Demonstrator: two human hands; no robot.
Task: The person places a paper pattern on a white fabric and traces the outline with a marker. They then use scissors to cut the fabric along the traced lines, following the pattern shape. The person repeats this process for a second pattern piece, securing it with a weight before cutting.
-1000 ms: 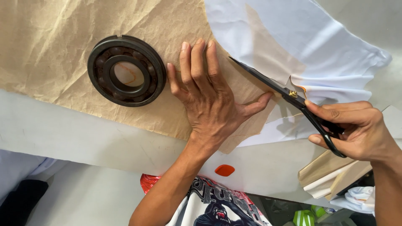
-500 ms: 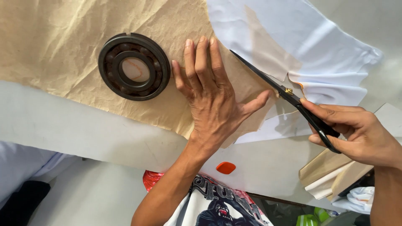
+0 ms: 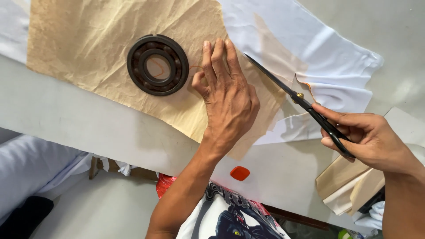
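Dark metal bearing ring (image 3: 158,65) lies on crinkled brown paper (image 3: 88,40) over white cloth (image 3: 336,57). Left hand (image 3: 228,99) presses flat on the paper, fingers spread, just beside the ring. Right hand (image 3: 374,139) grips black scissors (image 3: 296,96), blades closed at the paper edge. Small orange piece (image 3: 239,173) on table (image 3: 66,119).

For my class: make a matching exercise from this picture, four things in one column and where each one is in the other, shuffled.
Things:
1. metal ring
2. scissors
3. left hand
4. orange piece

Places:
A. in the right hand
B. flat on the brown paper, fingers spread
C. on the bare table, near its edge
D. lying on the brown paper, left of the hand

Pairs: 1-D, 2-A, 3-B, 4-C
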